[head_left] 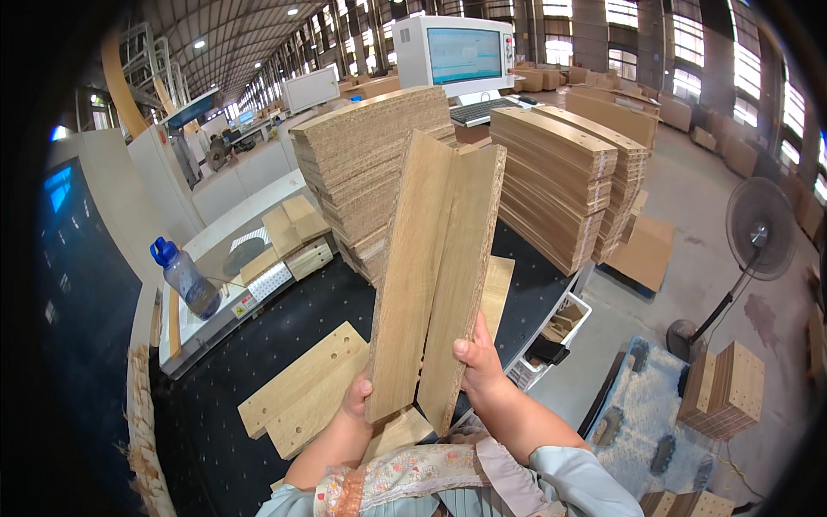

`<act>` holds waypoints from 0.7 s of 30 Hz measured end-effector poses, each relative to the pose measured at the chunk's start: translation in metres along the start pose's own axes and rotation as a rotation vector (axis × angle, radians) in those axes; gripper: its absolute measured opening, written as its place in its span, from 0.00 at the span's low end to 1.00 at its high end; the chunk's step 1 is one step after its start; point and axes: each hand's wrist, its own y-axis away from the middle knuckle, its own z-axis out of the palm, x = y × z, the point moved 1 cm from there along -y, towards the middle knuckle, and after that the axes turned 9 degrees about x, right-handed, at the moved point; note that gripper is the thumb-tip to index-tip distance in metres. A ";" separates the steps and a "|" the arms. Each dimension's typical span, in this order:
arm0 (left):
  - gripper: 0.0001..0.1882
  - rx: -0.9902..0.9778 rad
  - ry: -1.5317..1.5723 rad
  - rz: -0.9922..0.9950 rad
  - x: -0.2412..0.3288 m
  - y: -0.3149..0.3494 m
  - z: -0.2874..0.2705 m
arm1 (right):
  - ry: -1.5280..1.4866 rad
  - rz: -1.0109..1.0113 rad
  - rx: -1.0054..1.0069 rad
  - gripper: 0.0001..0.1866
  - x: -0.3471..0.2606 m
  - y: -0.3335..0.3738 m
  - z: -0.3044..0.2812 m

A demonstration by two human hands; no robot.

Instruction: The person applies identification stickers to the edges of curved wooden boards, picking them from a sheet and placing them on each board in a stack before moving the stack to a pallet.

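Note:
In front of me two long wood-grain particleboard panels are held up side by side, meeting at an angle like an opened book. My left hand is closed on the lower outer edge of the left panel. On the lower outer edge of the right panel, my right hand is closed, thumb on the face. Small dark holes show along the lower seam. Beneath them, pre-drilled boards lie on the black dotted table. Another board shows partly behind the right panel.
A tall stack of panels and more stacked boards stand at the far side. Behind them is a computer monitor. A blue-capped bottle stands left. A white basket, floor fan and board pile are right.

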 end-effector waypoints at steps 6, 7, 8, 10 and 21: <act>0.45 -0.039 -0.048 0.029 0.004 0.000 0.006 | 0.023 -0.042 -0.054 0.52 -0.004 0.002 0.011; 0.45 -0.037 -0.055 0.046 0.003 -0.001 0.009 | 0.046 -0.068 -0.057 0.52 -0.003 0.000 0.012; 0.45 -0.034 -0.137 0.084 0.001 -0.003 0.011 | 0.070 -0.093 -0.060 0.52 -0.002 -0.002 0.014; 0.43 -0.010 -0.308 0.166 -0.001 0.003 0.011 | 0.133 -0.132 -0.086 0.53 0.002 -0.004 0.022; 0.57 -0.015 -0.730 0.273 0.029 0.019 0.005 | 0.385 -0.186 -0.287 0.55 0.036 -0.017 0.036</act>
